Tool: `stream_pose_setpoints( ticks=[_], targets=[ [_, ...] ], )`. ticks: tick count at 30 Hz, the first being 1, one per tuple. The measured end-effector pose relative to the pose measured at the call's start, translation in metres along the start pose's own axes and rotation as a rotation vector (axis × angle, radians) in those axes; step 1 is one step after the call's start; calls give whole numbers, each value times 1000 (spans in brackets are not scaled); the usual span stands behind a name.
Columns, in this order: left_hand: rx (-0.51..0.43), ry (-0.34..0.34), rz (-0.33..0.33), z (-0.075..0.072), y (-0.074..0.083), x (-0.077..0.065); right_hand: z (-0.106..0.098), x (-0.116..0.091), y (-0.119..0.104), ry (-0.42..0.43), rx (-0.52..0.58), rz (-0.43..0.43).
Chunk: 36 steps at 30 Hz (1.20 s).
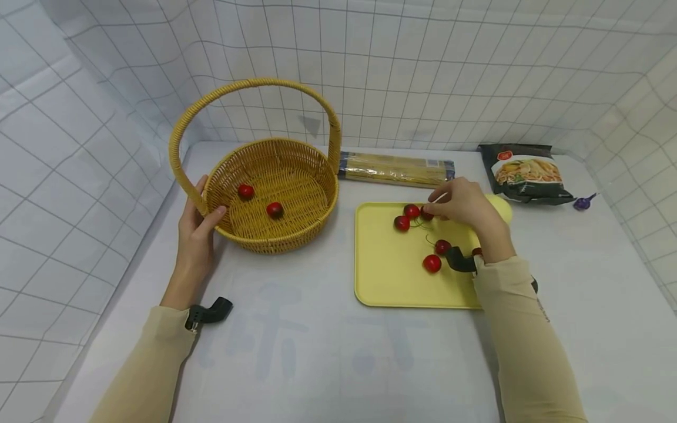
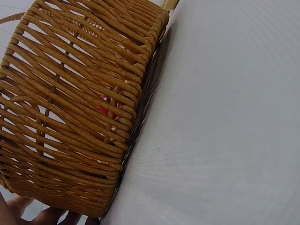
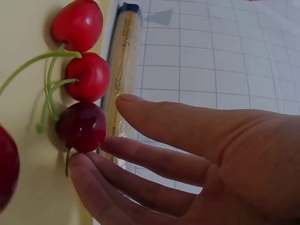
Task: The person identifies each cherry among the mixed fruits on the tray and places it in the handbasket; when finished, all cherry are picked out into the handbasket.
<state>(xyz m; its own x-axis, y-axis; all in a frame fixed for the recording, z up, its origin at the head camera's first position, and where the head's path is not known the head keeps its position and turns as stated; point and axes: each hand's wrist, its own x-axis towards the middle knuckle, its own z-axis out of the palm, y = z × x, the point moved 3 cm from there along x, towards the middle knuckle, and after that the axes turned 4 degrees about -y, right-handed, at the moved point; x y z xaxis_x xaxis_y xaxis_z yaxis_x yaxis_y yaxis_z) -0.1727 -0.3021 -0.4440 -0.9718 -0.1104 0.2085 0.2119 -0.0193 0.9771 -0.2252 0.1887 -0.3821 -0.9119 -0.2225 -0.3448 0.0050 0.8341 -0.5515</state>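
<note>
My left hand [image 1: 194, 238] holds the left side of a round wicker basket [image 1: 271, 244], thumb over the rim and fingers outside. Inside it lie two red cherries, one on the left [image 1: 245, 191] and one near the middle [image 1: 274, 210]. Over the far edge of a yellow tray [image 1: 391, 288] is my right hand [image 1: 465, 202]. Its fingertips are right at a dark red cherry [image 3: 82, 126], while the thumb stands apart from it. Two brighter cherries, a nearer [image 3: 88, 76] and a farther one [image 3: 77, 24], line up beside it, with green stems.
More cherries [image 1: 432, 263] lie on the tray near my right wrist. Behind the tray is a long pack of noodles [image 1: 396, 168]. A dark noodle packet [image 1: 526, 173] and a small purple item [image 1: 583, 202] lie at the back right. The tall handle [image 1: 264, 82] arches over the basket.
</note>
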Motion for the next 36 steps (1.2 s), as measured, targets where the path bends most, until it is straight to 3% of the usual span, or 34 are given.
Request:
stream_pose_setpoints(
  ticks=[12, 20, 27, 36],
  targets=[
    [22, -4, -7, 0, 1, -1, 15, 8, -7, -13, -39, -58],
    [25, -13, -7, 0, 2, -2, 12, 3, -10, 11, -44, -67],
    [1, -24, -8, 2, 2, 0, 0, -7, -17, 115, -13, -117],
    [48, -11, -32, 3, -1, -4, 4, -17, -44, 223, 29, -295]
  ],
)
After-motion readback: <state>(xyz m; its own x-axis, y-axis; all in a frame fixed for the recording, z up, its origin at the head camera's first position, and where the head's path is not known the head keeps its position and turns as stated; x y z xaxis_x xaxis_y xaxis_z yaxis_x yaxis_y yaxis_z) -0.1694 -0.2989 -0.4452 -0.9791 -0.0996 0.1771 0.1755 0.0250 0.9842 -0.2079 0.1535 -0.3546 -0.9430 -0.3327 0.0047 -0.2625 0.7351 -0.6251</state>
